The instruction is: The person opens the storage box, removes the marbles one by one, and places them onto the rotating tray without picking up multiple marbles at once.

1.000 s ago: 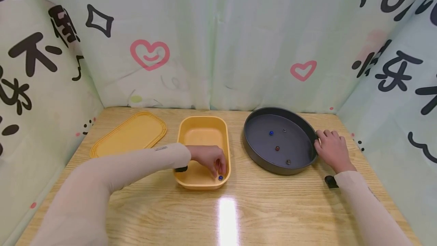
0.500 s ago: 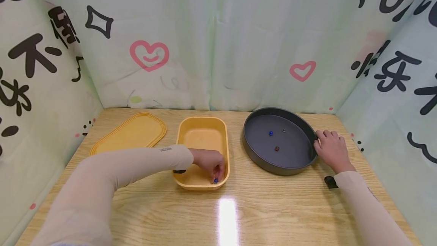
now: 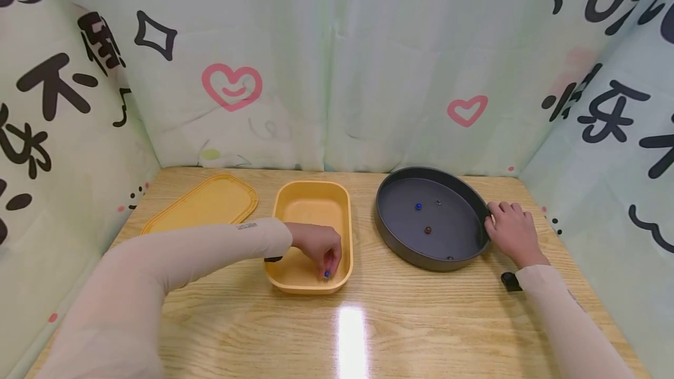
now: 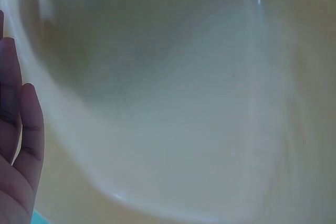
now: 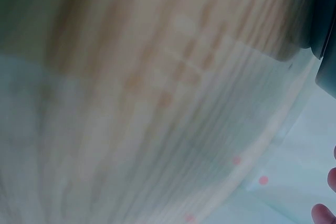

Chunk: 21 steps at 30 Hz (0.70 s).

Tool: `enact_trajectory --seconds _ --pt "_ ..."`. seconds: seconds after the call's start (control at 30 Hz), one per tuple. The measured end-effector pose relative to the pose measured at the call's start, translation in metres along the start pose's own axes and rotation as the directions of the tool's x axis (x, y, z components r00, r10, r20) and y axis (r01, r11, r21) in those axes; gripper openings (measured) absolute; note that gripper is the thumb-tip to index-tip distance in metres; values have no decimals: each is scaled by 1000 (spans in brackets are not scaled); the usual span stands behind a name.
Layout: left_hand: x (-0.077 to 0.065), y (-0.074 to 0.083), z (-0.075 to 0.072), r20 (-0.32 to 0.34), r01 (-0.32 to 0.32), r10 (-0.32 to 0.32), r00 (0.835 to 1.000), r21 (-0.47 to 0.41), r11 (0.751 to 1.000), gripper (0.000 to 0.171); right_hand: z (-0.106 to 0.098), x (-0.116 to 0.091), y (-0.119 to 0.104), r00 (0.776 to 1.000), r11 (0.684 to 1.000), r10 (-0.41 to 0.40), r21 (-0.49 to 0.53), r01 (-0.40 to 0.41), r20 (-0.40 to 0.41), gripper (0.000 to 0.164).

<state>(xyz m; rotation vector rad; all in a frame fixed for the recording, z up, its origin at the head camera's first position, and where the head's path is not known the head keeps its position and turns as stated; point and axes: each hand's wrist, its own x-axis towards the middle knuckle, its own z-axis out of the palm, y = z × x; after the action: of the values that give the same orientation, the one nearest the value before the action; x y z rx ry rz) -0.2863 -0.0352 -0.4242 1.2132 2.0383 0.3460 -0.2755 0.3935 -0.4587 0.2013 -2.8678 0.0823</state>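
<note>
My left hand reaches into a yellow rectangular box and pinches a small blue marble at its fingertips, low near the box's front end. In the left wrist view the fingers show at the left edge over the blurred box; the marble is out of sight there. My right hand grips the right rim of a dark grey round pan. Inside the pan lie another blue marble, a reddish-brown marble and a small clear one. A further marble sits against its front wall.
A yellow lid lies on the wooden table left of the box, partly behind the left sleeve. Printed curtains enclose the back and both sides. The right wrist view shows blurred wood grain and fingertips.
My left hand has shifted slightly left with the blue marble. In the pan, one brownish marble has rolled to the front wall. My right hand stays on the rim.
</note>
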Motion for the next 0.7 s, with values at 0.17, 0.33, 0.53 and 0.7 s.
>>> enact_trajectory --seconds 0.17,0.33,0.53,0.7 --pt "-5 2 -11 -41 -32 33 999 20 999 6 0 -1 -1 1000 1000 1 -3 -1 5 26" --pt "-8 10 -30 -120 -55 60 991 41 998 6 -2 -1 -2 1000 1000 4 -1 -4 10 26" --pt "-6 24 -56 -193 -116 123 973 45 992 6 -2 -2 -2 1000 1000 3 -2 -3 9 27" --pt "1 35 -75 -260 -147 155 953 51 988 8 -2 -2 -2 1000 1000 -4 -6 4 -10 26"
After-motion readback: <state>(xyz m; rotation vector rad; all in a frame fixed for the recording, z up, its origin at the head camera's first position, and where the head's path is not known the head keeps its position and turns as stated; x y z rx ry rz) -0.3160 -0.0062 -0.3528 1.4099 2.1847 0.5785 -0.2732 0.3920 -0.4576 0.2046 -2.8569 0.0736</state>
